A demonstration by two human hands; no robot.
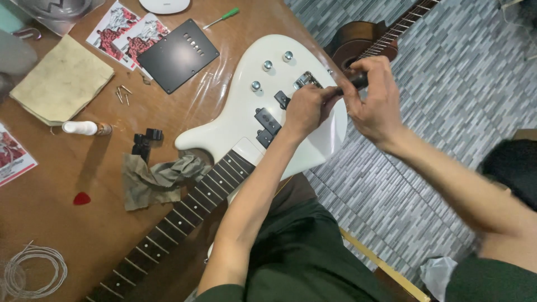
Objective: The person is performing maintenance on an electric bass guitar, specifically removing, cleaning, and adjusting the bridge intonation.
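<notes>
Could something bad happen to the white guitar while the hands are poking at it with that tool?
Maybe. The right hand drives a black-handled tool at the metal bridge, steadied by the left hand; a slip might scratch the white guitar. The body overhangs the table edge, so hard pushing might tip it. The loose screws could roll off.

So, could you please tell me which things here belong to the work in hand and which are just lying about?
In hand:
white electric bass
bridge
black-handled tool, in the right hand
left hand

Lying about:
black cover plate
red pick
grey rag
coiled strings
green screwdriver
</notes>
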